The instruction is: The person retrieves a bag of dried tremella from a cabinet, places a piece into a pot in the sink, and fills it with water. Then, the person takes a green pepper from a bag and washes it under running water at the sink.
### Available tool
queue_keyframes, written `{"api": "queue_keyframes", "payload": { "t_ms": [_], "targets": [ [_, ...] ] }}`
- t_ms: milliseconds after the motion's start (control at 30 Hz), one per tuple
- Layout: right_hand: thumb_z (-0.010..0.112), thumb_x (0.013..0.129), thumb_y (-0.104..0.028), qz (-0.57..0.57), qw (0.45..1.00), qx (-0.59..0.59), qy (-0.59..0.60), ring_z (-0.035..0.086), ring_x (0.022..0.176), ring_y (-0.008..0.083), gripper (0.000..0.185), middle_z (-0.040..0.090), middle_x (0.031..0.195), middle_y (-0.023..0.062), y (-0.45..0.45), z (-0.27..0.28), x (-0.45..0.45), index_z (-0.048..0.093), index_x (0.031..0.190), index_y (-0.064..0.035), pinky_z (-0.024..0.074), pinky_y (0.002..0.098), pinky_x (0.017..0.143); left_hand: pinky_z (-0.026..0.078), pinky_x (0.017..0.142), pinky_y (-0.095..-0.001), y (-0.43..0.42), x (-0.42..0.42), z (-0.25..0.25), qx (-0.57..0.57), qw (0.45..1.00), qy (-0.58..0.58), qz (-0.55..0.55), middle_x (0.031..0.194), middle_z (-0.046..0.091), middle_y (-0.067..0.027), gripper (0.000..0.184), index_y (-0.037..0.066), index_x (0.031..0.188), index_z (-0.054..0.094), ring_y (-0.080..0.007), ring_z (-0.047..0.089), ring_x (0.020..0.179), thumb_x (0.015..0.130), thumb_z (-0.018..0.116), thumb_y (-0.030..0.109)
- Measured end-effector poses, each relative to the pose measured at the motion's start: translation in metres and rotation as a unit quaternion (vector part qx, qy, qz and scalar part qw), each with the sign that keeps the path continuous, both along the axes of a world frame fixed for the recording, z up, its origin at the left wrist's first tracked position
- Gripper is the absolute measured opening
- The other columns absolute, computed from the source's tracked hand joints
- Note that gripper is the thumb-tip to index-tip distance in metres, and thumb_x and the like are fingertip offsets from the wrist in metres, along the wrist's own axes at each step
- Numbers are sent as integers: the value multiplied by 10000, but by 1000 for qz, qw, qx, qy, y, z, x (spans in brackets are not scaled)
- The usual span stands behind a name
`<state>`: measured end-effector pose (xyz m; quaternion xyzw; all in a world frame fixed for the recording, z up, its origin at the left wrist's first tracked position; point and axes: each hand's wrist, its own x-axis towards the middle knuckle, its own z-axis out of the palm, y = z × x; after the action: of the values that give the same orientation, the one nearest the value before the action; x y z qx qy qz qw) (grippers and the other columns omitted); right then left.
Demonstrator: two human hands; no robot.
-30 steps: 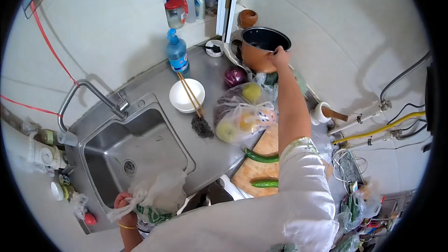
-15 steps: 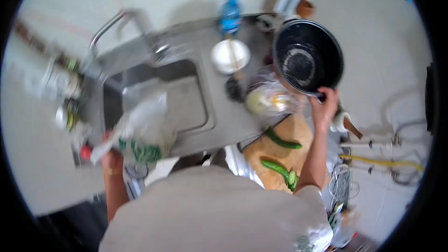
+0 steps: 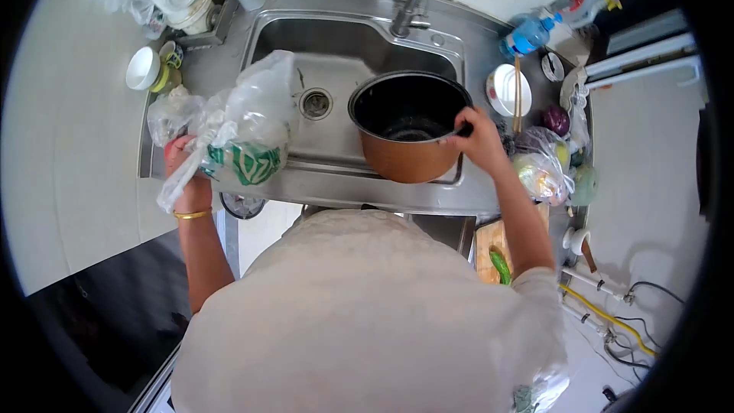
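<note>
Over the sink's near edge (image 3: 329,163), right fingers (image 3: 469,116) grip a pot (image 3: 409,157).

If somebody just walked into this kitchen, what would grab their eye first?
Probably the big copper-coloured pot with its black inside, held over the sink by the right hand. Next, the clear plastic bag with green print, gripped in the left hand at the sink's left. Then the bright blue bottle behind the white bowl, right of the sink.

The steel counter (image 3: 344,193) bears a bowl (image 3: 501,92), blue bottle (image 3: 526,37) and purple onion (image 3: 556,119).
</note>
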<state>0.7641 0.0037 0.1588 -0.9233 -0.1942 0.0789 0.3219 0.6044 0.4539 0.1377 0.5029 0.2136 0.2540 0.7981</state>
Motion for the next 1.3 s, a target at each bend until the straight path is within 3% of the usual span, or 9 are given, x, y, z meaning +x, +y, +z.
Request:
{"api": "queue_keyframes", "payload": {
  "t_ms": [167,267,400,533,633,733,933,1100,1300],
  "targets": [
    [796,517,-406,259,920,-280,91,527,765,304,485,552,725,134,84,3,91,564,720,-32,423,352,649,467,714,-263,29,-11,-24,-106,994,-24,-7,838,586,-98,188,-3,922,541,-163,565,743,760,461,46],
    [798,482,-440,307,860,-383,143,564,726,312,505,581,686,153,132,0,114,606,702,-28,438,378,639,471,729,-273,45,-17,-31,-170,985,-14,36,845,586,-108,186,-8,917,544,-173,569,751,757,458,32],
    [787,474,-424,381,689,-588,185,611,828,304,521,634,841,160,195,-2,114,671,810,-44,470,370,715,472,741,-283,64,-26,-40,-179,981,1,76,839,582,-118,205,-22,914,544,-184,570,760,737,451,23],
    [775,465,-474,412,660,-594,204,605,861,314,590,636,854,164,206,-36,124,670,839,-31,470,372,742,473,734,-285,78,-36,-50,-152,985,11,86,832,579,-118,228,-34,914,543,-184,567,744,720,430,4],
    [769,468,-492,396,681,-592,170,605,865,317,597,637,859,165,202,-51,124,675,848,-43,471,368,746,474,729,-284,78,-32,-42,-143,985,8,96,824,578,-119,239,-34,914,541,-185,565,732,711,418,-7],
    [771,483,-473,341,795,-494,91,562,813,313,500,608,699,139,171,-84,129,633,690,-40,461,365,710,477,731,-292,78,-26,-37,-157,982,19,99,834,578,-124,227,-27,919,531,-194,568,747,719,426,-1],
    [813,506,-280,100,988,-118,5,510,798,312,397,528,798,154,122,-155,104,554,687,-41,449,382,681,440,843,-356,79,-22,-35,-144,988,21,54,1012,539,-109,249,37,1052,450,-219,528,940,823,464,137],
    [773,553,-141,-32,999,-41,6,530,853,315,343,444,1059,168,96,-213,67,541,783,-38,464,360,729,447,809,-326,62,-27,-16,-107,988,42,101,938,559,-116,217,19,994,482,-216,551,876,793,463,96],
    [650,603,-6,-54,967,-182,-169,500,1000,370,345,360,1274,243,87,-222,36,597,935,-84,415,398,856,429,833,-328,49,-65,-4,-91,981,31,167,961,575,-129,250,9,1011,507,-223,551,905,790,474,121]
  ]
}}
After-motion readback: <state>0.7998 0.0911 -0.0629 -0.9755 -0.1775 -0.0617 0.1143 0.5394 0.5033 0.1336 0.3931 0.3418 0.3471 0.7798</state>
